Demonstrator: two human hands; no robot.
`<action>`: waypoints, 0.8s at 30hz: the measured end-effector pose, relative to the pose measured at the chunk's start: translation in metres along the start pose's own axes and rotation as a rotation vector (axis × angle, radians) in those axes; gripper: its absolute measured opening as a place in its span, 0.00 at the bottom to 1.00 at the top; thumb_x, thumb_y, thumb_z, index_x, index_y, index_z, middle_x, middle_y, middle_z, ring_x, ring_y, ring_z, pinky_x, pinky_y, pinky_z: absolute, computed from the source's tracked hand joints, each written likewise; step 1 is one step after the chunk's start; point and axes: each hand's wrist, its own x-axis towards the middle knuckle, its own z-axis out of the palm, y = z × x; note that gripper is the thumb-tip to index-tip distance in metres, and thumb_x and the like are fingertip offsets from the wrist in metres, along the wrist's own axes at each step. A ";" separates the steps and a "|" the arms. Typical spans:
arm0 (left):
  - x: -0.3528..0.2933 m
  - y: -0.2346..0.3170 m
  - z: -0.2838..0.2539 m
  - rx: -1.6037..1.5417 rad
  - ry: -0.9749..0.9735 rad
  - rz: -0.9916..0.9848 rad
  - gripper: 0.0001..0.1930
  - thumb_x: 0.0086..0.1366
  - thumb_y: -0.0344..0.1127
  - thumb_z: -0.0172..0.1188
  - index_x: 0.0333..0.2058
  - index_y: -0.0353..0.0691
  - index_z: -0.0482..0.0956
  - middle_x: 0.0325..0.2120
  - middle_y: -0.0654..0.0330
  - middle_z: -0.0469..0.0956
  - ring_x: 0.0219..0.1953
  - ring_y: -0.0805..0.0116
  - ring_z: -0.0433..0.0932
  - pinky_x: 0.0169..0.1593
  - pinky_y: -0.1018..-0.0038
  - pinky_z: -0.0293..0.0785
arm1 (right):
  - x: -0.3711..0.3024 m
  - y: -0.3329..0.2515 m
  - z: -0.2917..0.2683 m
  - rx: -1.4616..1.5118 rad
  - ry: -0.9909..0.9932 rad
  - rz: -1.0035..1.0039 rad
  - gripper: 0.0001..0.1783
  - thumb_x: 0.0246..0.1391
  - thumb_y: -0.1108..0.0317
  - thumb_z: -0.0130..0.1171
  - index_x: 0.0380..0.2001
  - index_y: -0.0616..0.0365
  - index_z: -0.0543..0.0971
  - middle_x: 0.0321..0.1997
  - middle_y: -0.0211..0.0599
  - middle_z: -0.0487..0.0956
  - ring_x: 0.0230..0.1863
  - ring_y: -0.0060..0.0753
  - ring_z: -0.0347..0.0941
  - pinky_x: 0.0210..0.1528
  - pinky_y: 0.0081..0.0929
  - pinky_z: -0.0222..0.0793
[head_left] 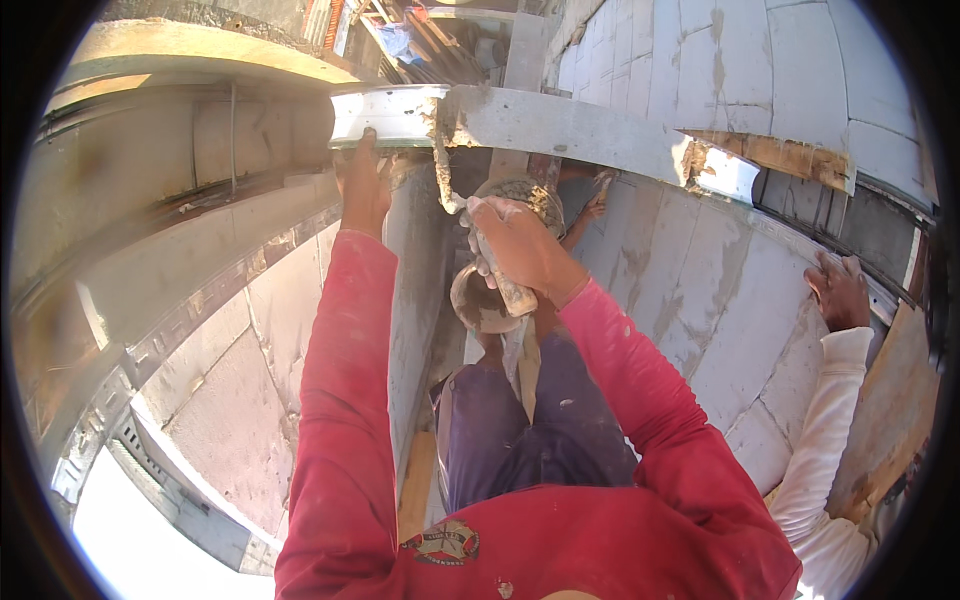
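Note:
A long pale beam [560,118] with white, flanged ends spans the gap in front of me, and wet mortar clings near its left end. My left hand [366,188] grips the beam's lower edge at that end, one finger on the near face and the other fingers partly hidden. Closed round a wooden handle, my right hand [515,245] holds a trowel [443,175] upright. Its blade shows nearly edge-on, coated in mortar and close against the beam. Behind my right hand is a bucket [530,195] with mortar in it.
Pale block walls [690,290] rise on both sides. A second round container [480,300] sits below my right hand. One co-worker's hand [595,205] shows under the beam; another's hand [840,290], white-sleeved, rests on the right wall's edge. Timber boards [200,45] lie at the upper left.

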 end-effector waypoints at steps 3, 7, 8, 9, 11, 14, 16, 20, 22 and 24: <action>-0.001 0.001 0.001 0.006 0.011 0.004 0.57 0.65 0.29 0.67 0.76 0.46 0.28 0.66 0.46 0.63 0.66 0.46 0.68 0.62 0.50 0.76 | -0.001 0.002 0.001 0.025 -0.007 0.006 0.24 0.72 0.53 0.45 0.42 0.68 0.74 0.26 0.33 0.73 0.19 0.24 0.71 0.18 0.26 0.70; -0.005 0.001 0.001 -0.026 -0.018 0.006 0.57 0.66 0.29 0.67 0.76 0.46 0.27 0.67 0.45 0.62 0.68 0.45 0.65 0.64 0.50 0.74 | 0.000 -0.001 -0.002 0.041 0.007 0.033 0.24 0.72 0.51 0.46 0.42 0.67 0.74 0.27 0.33 0.73 0.19 0.24 0.70 0.18 0.26 0.69; -0.008 0.002 0.002 -0.035 -0.041 0.008 0.57 0.66 0.29 0.67 0.76 0.45 0.27 0.67 0.45 0.62 0.68 0.45 0.65 0.64 0.50 0.74 | -0.001 -0.002 -0.002 0.060 0.007 0.029 0.24 0.72 0.51 0.46 0.42 0.66 0.74 0.27 0.33 0.73 0.19 0.24 0.70 0.18 0.26 0.69; -0.007 0.002 0.002 -0.029 -0.030 0.004 0.57 0.66 0.29 0.67 0.76 0.45 0.27 0.68 0.45 0.61 0.68 0.45 0.65 0.64 0.50 0.74 | 0.001 0.000 -0.003 0.056 0.009 0.031 0.24 0.72 0.51 0.46 0.41 0.66 0.74 0.27 0.32 0.73 0.19 0.24 0.70 0.18 0.25 0.69; -0.005 0.003 0.002 -0.017 -0.007 -0.004 0.57 0.66 0.29 0.66 0.76 0.45 0.27 0.68 0.45 0.61 0.68 0.44 0.65 0.64 0.50 0.74 | 0.007 0.004 -0.005 0.046 0.015 0.035 0.23 0.72 0.51 0.46 0.41 0.65 0.74 0.27 0.32 0.73 0.19 0.23 0.70 0.18 0.25 0.69; -0.006 0.002 0.000 -0.032 -0.021 -0.007 0.57 0.66 0.28 0.66 0.76 0.47 0.26 0.67 0.46 0.63 0.68 0.45 0.65 0.64 0.50 0.74 | 0.002 0.002 -0.003 0.086 0.008 0.021 0.23 0.72 0.51 0.46 0.40 0.64 0.74 0.27 0.31 0.72 0.19 0.23 0.69 0.18 0.25 0.69; -0.004 0.001 -0.001 -0.031 -0.028 0.000 0.57 0.66 0.28 0.66 0.76 0.48 0.27 0.67 0.47 0.63 0.67 0.46 0.66 0.63 0.50 0.75 | 0.004 0.004 -0.004 0.074 0.008 0.036 0.23 0.72 0.51 0.46 0.40 0.64 0.74 0.27 0.31 0.72 0.18 0.22 0.69 0.18 0.25 0.69; -0.003 0.000 -0.001 -0.033 -0.029 0.014 0.57 0.66 0.28 0.66 0.76 0.47 0.27 0.66 0.47 0.64 0.66 0.47 0.68 0.63 0.51 0.75 | 0.007 0.013 -0.009 0.115 -0.005 0.047 0.23 0.72 0.51 0.46 0.41 0.64 0.74 0.28 0.30 0.73 0.18 0.22 0.68 0.19 0.24 0.69; -0.006 0.001 0.001 -0.029 -0.032 0.020 0.56 0.66 0.29 0.66 0.76 0.46 0.29 0.66 0.47 0.64 0.65 0.47 0.69 0.62 0.51 0.76 | -0.001 0.009 -0.007 0.075 -0.006 0.019 0.23 0.72 0.52 0.46 0.42 0.65 0.75 0.27 0.30 0.73 0.19 0.22 0.70 0.19 0.25 0.70; -0.008 0.001 0.001 -0.029 -0.038 0.026 0.55 0.66 0.29 0.67 0.76 0.46 0.31 0.65 0.47 0.64 0.64 0.47 0.69 0.62 0.52 0.76 | -0.009 0.013 -0.005 0.050 0.002 -0.010 0.23 0.71 0.52 0.47 0.44 0.67 0.75 0.26 0.30 0.73 0.19 0.22 0.71 0.19 0.25 0.71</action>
